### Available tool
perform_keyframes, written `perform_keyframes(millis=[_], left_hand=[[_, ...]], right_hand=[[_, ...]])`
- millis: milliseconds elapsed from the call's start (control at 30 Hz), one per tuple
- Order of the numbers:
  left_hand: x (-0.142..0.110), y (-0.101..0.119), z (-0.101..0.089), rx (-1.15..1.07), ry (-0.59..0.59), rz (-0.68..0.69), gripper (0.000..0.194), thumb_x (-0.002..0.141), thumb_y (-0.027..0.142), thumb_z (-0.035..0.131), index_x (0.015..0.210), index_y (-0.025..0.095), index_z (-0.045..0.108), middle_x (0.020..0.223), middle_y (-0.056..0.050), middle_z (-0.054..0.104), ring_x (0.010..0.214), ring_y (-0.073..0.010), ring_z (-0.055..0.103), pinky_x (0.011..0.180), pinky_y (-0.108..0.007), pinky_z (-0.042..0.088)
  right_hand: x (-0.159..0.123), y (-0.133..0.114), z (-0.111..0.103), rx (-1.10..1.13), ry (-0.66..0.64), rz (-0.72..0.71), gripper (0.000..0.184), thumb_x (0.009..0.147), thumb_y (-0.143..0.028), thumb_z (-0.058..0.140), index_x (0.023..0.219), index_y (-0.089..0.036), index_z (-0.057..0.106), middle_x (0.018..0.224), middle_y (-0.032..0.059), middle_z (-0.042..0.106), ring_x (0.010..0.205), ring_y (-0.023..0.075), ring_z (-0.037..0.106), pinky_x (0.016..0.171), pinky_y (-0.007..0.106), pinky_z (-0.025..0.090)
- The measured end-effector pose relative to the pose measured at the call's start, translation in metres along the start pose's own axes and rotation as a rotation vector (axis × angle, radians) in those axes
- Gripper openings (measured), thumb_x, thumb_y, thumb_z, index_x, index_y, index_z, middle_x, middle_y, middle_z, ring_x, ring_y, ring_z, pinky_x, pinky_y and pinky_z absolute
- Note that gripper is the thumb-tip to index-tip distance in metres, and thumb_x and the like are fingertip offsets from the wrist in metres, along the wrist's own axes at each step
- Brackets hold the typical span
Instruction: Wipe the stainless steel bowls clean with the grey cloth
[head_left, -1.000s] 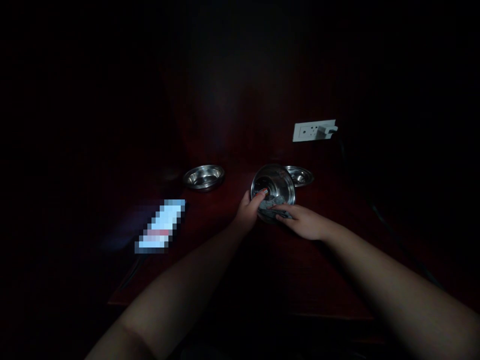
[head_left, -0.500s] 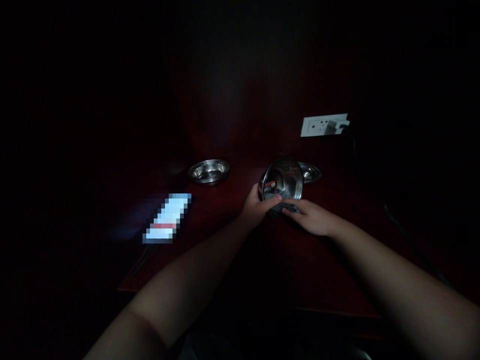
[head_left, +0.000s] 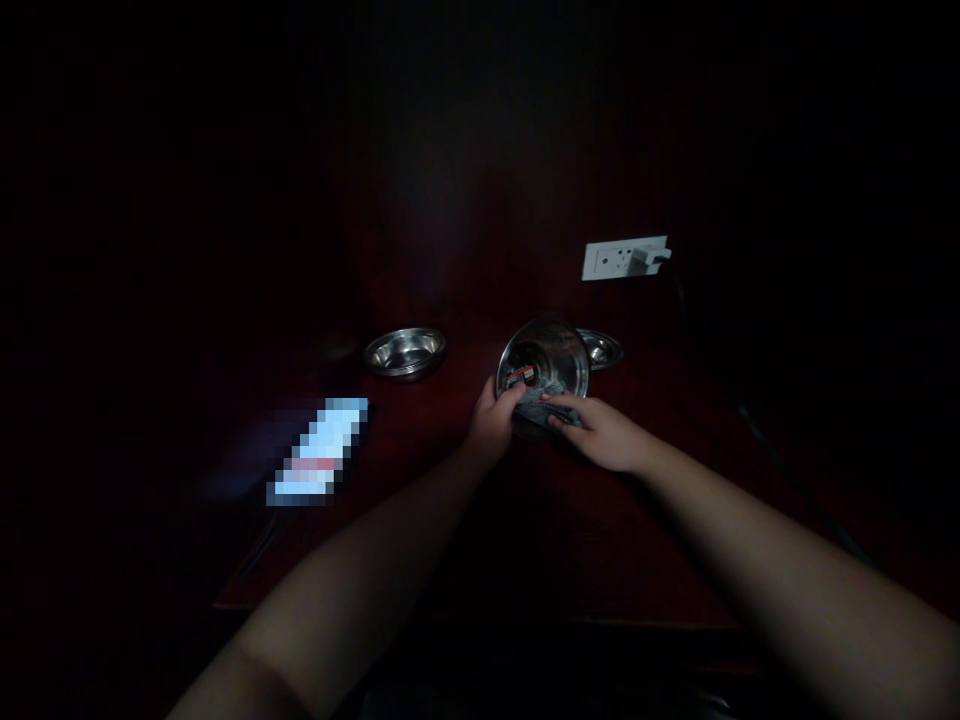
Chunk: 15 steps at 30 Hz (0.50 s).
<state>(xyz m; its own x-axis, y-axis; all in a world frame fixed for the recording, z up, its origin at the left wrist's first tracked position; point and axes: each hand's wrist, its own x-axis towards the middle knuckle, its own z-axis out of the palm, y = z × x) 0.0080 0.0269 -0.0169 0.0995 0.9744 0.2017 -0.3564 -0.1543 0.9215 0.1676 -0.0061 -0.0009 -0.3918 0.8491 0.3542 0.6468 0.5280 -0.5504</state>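
Observation:
A shiny steel bowl [head_left: 566,355] is tilted on its side, its mouth facing me, with an orange-and-black label inside. My left hand [head_left: 495,420] grips its lower left rim, thumb over the edge and the other fingers hidden behind. A grey cloth [head_left: 544,408] lies over the near rim. My right hand [head_left: 607,430] presses this cloth against the rim at the lower right, with its fingers bent over the fabric. The bowl's underside is mostly hidden in shadow.
On the dark red table [head_left: 450,460], a shallow steel dish [head_left: 405,352] stands at the left and a round steel lid or dish [head_left: 602,350] behind the bowl. A lit, blurred-out phone [head_left: 319,450] lies at the left. A wall socket [head_left: 625,258] holds a plug; a cable [head_left: 757,430] runs along the right.
The whole view has shifted a little, so everything sits further left and slightly lower. The bowl's mouth has turned more toward me, and the right hand's fingers have moved slightly on the cloth.

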Motion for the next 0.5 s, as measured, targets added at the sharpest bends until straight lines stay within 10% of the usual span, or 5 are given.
perform_keyframes(millis=[500], left_hand=[[0.0037,-0.0076,-0.0045,0.019,-0.014,0.022,0.035,0.069,0.040,0.062,0.096,0.017,0.058,0.091,-0.004,0.066,0.087,-0.0196,0.060,0.083,-0.033,0.044]], right_hand=[[-0.0009,-0.0058,-0.0045,-0.035,-0.086,0.002,0.028,0.082,-0.027,0.047,0.104,-0.020,0.062,0.097,0.0053,0.067,0.085,0.0194,0.062,0.082,0.034,0.046]])
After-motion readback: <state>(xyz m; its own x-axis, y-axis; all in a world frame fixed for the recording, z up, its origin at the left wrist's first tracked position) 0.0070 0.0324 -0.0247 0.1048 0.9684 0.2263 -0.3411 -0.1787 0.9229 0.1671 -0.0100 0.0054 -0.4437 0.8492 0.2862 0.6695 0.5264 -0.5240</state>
